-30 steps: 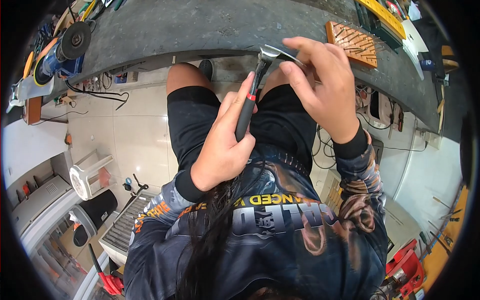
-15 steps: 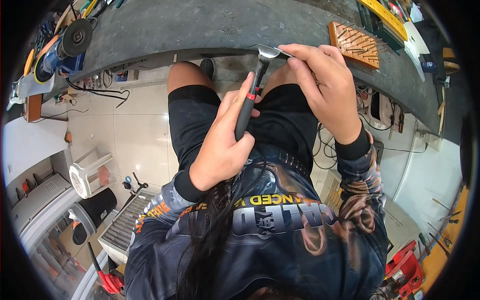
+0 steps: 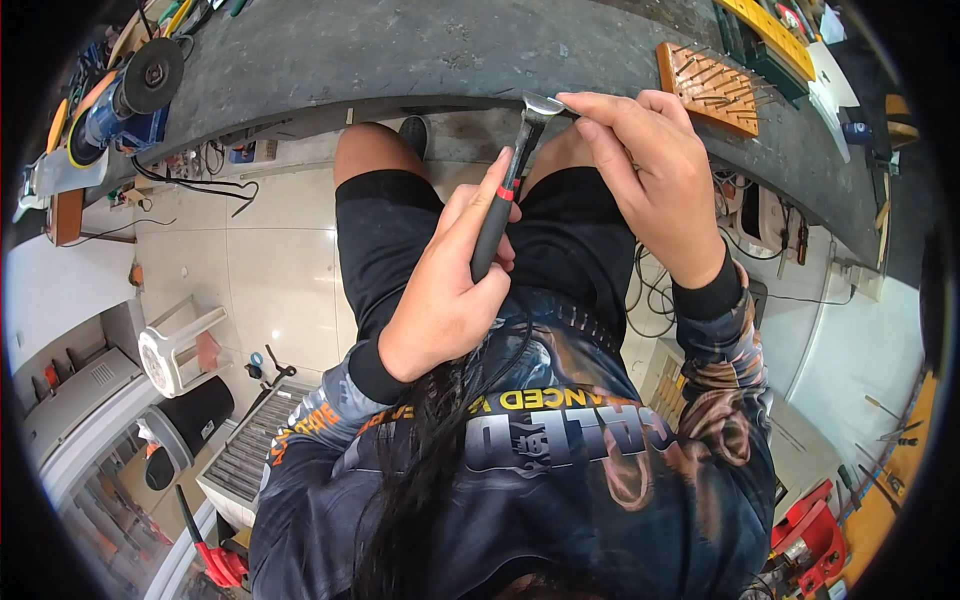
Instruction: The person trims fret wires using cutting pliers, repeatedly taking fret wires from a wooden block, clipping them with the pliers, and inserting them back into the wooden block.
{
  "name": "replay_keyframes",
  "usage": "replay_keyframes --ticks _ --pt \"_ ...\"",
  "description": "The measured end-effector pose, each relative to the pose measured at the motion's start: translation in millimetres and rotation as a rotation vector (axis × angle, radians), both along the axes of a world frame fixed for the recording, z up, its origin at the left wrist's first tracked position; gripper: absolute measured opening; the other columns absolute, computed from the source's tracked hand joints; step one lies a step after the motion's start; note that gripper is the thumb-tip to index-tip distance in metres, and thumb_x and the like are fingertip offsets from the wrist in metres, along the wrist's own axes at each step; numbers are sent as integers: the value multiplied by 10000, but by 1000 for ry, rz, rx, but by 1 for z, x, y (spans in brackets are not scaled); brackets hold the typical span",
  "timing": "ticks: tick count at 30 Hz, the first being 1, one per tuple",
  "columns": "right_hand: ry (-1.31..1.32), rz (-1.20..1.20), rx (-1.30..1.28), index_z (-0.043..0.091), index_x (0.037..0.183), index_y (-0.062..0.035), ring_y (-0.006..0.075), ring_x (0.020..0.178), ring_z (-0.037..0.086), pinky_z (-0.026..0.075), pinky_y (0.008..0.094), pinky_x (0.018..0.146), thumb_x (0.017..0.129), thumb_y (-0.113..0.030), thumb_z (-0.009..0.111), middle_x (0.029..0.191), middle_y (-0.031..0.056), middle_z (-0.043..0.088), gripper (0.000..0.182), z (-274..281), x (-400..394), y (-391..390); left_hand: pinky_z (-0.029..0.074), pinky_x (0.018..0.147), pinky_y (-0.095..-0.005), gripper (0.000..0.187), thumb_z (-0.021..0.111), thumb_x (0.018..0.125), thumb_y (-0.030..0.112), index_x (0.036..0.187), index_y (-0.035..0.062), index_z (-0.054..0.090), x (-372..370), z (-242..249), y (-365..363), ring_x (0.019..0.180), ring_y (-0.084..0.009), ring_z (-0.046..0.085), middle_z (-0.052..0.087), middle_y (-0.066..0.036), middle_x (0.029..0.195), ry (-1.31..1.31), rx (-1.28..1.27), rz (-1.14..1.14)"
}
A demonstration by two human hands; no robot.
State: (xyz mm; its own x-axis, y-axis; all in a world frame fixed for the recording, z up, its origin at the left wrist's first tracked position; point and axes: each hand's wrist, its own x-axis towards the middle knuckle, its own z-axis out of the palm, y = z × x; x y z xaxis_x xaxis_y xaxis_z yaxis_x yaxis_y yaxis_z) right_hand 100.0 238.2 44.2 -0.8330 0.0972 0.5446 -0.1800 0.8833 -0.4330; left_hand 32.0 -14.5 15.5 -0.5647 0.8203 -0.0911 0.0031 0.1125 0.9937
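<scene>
A scraper with a black and red handle (image 3: pixel 492 228) lies in my left hand (image 3: pixel 445 275), its fingers wrapped round the grip and the index finger stretched along the shaft. Its metal head (image 3: pixel 541 105) points away from me, close to the bench edge. My right hand (image 3: pixel 650 160) pinches at the right corner of the head, where a thin metal blade shows between index finger and thumb. The fingers cover most of that blade.
A dark workbench (image 3: pixel 420 50) runs across the front. On it stand a blue angle grinder (image 3: pixel 110 105) at left and a wooden block (image 3: pixel 708 88) of small bits at right. Below are my legs, a white stool (image 3: pixel 180 345) and loose cables (image 3: pixel 652 295).
The scraper head has shifted slightly to the right and tilted, toward my right fingertips. Less of the thin blade shows by the right fingers. Both hands keep nearly the same place.
</scene>
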Motion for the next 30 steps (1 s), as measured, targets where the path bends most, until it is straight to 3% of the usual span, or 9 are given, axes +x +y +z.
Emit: replay_keyframes --ticks 6,10,13,14,17,18,20,28,30 --pt "24 10 20 839 1300 -137 217 717 671 514 390 927 1062 -69 798 819 22 755 250 -4 -1 2 550 956 -308 1037 494 859 -139 1860 68 321 0 3 -1 993 -193 590 554 -130 1297 -52 -16 5" --pt "-17 4 20 840 1313 -145 217 720 677 513 391 933 1068 -69 789 819 27 760 261 -1 1 2 506 1024 -302 1013 502 871 -133 1851 45 323 0 5 -1 1067 -211 557 532 -123 1259 -32 -43 1" --pt "-10 -2 0 828 1230 -132 223 707 674 504 397 909 1059 -111 809 796 30 746 173 2 1 2 475 1090 -318 1003 500 873 -132 1846 31 320 0 5 0 1117 -229 545 518 -123 1246 -21 -33 -4" --pt "-22 -49 49 797 1120 -120 233 705 671 497 402 891 1044 -142 825 779 29 729 84 5 2 1 461 1120 -328 1001 497 872 -132 1844 25 317 0 5 1 1136 -237 543 513 -125 1243 7 -19 -9" --pt "-28 -105 205 706 925 -109 251 707 665 487 412 861 1012 -193 851 752 32 697 189 10 1 2 442 1153 -341 1001 493 871 -135 1843 27 314 2 3 1 1154 -246 545 510 -125 1242 -9 -8 -6" --pt "-22 -114 312 647 840 -109 261 711 663 484 418 848 995 -212 861 741 36 682 283 10 1 3 442 1153 -341 1001 493 871 -135 1843 27 314 2 1 0 1154 -246 545 510 -125 1242 -9 -9 -6" --pt "-1 -127 333 627 812 -111 269 719 666 489 424 851 993 -211 858 740 42 678 310 8 -1 -1 507 971 -260 967 510 900 -112 1841 11 323 2 -2 0 1115 -132 536 544 -59 1360 48 -37 -5" --pt "57 -141 353 604 792 -109 290 724 676 506 441 839 992 -196 853 744 57 684 331 -2 -5 -8 508 975 -252 942 492 937 -142 1847 20 309 9 -1 -2 1104 -116 541 566 -43 1328 -37 -74 26" --pt "52 -133 302 591 811 -81 310 706 626 496 439 824 1005 -137 852 740 69 632 330 -1 -5 -10 508 973 -250 938 490 941 -145 1847 21 310 8 -3 -2 1099 -116 542 569 -42 1325 -18 -72 28"
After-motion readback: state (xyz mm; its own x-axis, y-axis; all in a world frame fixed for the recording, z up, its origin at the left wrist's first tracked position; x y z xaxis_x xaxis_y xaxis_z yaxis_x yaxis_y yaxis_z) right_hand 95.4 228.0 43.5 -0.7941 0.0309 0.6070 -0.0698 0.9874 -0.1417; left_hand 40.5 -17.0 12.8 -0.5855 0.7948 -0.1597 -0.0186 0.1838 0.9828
